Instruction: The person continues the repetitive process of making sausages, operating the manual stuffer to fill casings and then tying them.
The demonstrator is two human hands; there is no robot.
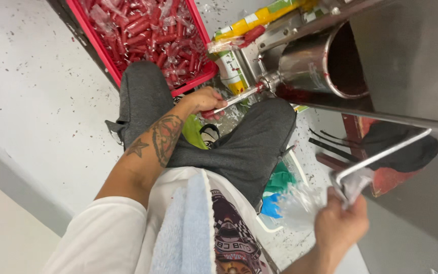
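My left hand (205, 100), on a tattooed forearm, pinches a thin clear plastic sleeve (234, 100) slid over the narrow nozzle (262, 86) of a stainless steel filling cylinder (315, 61), whose inside is stained dark red. My right hand (339, 223) grips the cloth-wrapped end of a bent metal crank handle (381, 155) at the lower right. A bunch of empty clear plastic sleeves (300, 205) hangs against that same hand. I am seated, with my knees in grey shorts (249, 147) under the nozzle.
A red crate (202, 73) full of sealed sleeves of red filling (148, 30) stands on the speckled white floor beyond my left knee. A yellow and green packet (259, 18) lies beside the machine. Green and blue cloths (279, 185) sit in a white tub by my right thigh. A light blue towel (186, 233) drapes my chest.
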